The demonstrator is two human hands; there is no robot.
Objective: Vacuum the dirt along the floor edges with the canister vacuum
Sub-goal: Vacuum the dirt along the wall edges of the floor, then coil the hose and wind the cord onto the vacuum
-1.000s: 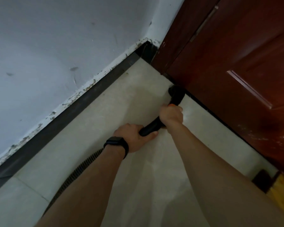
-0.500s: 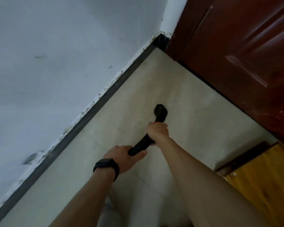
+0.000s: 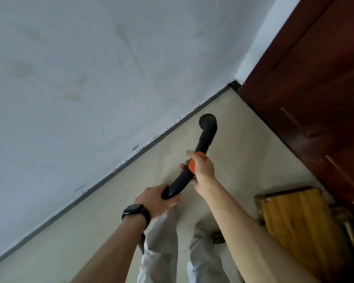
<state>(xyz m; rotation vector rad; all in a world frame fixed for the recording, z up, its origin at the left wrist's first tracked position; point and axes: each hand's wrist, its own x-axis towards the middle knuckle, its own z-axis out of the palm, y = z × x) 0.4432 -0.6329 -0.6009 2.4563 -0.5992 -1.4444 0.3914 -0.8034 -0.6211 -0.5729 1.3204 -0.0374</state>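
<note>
While aloft, LH; RH round wand

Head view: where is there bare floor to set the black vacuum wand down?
Free: the beige tile floor between the dark baseboard and the black curved vacuum wand, and the strip between wand and red-brown wooden door. Crowded: lower right, by the yellow wooden box and the person's legs.
</note>
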